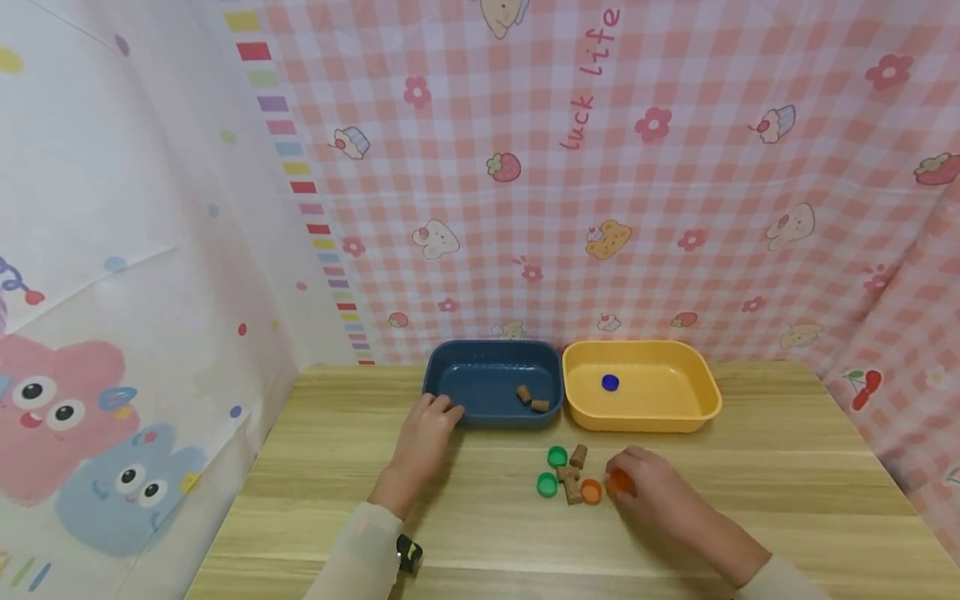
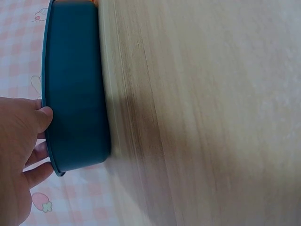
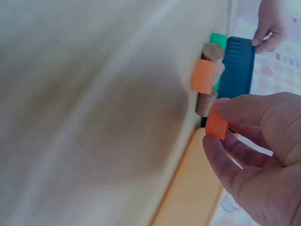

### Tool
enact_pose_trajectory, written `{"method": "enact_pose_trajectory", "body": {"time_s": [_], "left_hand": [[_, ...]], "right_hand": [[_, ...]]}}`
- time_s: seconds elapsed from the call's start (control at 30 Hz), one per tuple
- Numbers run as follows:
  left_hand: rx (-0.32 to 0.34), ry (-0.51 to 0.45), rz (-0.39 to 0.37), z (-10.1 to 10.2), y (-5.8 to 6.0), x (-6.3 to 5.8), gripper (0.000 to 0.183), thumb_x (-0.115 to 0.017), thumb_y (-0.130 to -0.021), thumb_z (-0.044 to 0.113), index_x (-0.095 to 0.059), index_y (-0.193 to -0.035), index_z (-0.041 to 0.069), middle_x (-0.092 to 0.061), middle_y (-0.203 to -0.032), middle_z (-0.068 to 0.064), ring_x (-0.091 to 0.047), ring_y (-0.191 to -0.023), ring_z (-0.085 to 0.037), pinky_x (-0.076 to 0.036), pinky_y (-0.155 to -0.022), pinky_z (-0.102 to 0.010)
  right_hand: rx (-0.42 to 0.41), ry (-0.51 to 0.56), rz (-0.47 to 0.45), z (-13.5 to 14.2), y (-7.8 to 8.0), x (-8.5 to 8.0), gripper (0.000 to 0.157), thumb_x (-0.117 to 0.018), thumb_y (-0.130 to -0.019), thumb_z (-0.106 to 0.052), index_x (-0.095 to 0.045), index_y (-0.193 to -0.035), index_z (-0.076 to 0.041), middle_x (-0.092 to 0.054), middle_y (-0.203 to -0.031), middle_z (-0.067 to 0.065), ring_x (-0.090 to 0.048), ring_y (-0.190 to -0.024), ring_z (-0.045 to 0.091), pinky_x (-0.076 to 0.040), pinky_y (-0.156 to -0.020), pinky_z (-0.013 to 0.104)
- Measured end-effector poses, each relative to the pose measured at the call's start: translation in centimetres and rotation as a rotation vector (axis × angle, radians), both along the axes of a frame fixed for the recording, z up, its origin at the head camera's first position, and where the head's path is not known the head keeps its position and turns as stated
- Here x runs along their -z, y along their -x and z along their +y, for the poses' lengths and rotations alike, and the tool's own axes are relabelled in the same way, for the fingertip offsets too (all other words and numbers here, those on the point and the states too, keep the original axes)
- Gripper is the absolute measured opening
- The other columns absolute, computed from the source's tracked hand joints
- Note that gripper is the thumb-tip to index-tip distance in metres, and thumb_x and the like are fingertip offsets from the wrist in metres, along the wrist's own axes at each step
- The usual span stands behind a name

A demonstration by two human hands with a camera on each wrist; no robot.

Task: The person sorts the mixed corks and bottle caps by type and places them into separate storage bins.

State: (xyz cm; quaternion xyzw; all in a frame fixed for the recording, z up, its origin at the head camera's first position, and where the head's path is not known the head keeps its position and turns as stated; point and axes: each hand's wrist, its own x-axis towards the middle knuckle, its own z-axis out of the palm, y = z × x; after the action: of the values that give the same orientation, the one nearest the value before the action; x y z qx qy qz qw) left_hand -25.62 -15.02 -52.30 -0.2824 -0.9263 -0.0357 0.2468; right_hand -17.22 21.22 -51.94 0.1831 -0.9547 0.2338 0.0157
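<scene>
My left hand [image 1: 423,437] grips the rim of the dark blue bin [image 2: 75,89] at its near left corner, thumb on the near side. Two corks [image 1: 539,406] lie inside that bin, on its right side. My right hand [image 1: 660,500] pinches an orange bottle cap [image 3: 217,121] between thumb and fingers, just over the table. Left of it lies another orange cap [image 1: 591,492] beside a small cluster of corks [image 1: 573,492]. Two green caps, one nearer [image 1: 547,485] and one farther [image 1: 557,456], sit at the cluster's left.
A yellow bin [image 1: 645,423] stands right of the blue one, with a blue cap [image 1: 611,382] in it. Both bins stand at the back of the wooden table [image 1: 495,533], before a pink checked cloth [image 1: 570,200]. A small black object [image 1: 408,553] shows by my left sleeve.
</scene>
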Motion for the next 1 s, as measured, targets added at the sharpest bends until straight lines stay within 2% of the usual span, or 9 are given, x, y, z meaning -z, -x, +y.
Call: {"method": "enact_pose_trajectory", "body": {"time_s": [0.1,0.27,0.43,0.77,1.0], "left_hand": [[0.004,-0.004,-0.001,0.0,0.0,0.0,0.027,-0.07,-0.087,-0.008,-0.08,-0.108,0.006,-0.072,-0.098,-0.01,-0.058,-0.085,-0.027,-0.052,-0.081,-0.038],[0.005,-0.005,-0.002,0.0,0.0,0.0,0.027,-0.071,-0.086,-0.008,-0.08,-0.108,0.006,-0.072,-0.098,-0.01,-0.058,-0.084,-0.027,-0.052,-0.08,-0.038],[-0.002,-0.002,-0.002,0.0,0.0,0.1,0.028,-0.072,-0.086,-0.008,-0.08,-0.108,0.007,-0.071,-0.098,-0.01,-0.058,-0.083,-0.027,-0.052,-0.079,-0.038],[-0.007,-0.004,-0.003,-0.1,0.0,0.4,0.026,-0.071,-0.087,-0.006,-0.08,-0.108,0.007,-0.071,-0.099,-0.009,-0.058,-0.085,-0.027,-0.052,-0.08,-0.038],[-0.01,0.003,0.007,0.0,0.1,0.3,0.028,-0.072,-0.086,-0.007,-0.08,-0.108,0.008,-0.071,-0.099,-0.009,-0.057,-0.084,-0.026,-0.052,-0.08,-0.037]], "right_hand": [[-0.026,-0.026,0.049,0.2,0.4,-0.8,0.024,-0.085,-0.079,-0.005,-0.074,-0.101,-0.008,-0.068,-0.097,0.0,-0.064,-0.089,0.015,-0.058,-0.08,0.037],[-0.023,-0.056,0.029,0.4,1.2,-2.3,0.027,-0.085,-0.081,-0.006,-0.074,-0.106,-0.007,-0.067,-0.098,0.001,-0.062,-0.087,0.014,-0.057,-0.078,0.037],[-0.029,-0.057,0.075,0.8,2.0,-3.3,0.028,-0.086,-0.081,-0.005,-0.074,-0.106,-0.005,-0.068,-0.098,0.003,-0.063,-0.086,0.015,-0.058,-0.076,0.036],[-0.03,-0.054,0.268,1.8,4.2,-4.6,0.029,-0.089,-0.075,-0.002,-0.074,-0.1,-0.002,-0.071,-0.098,0.013,-0.069,-0.088,0.029,-0.059,-0.08,0.046],[-0.008,-0.049,0.251,2.5,6.0,-5.1,0.029,-0.087,-0.078,-0.001,-0.073,-0.104,0.001,-0.071,-0.099,0.016,-0.07,-0.088,0.031,-0.06,-0.08,0.048]]}}
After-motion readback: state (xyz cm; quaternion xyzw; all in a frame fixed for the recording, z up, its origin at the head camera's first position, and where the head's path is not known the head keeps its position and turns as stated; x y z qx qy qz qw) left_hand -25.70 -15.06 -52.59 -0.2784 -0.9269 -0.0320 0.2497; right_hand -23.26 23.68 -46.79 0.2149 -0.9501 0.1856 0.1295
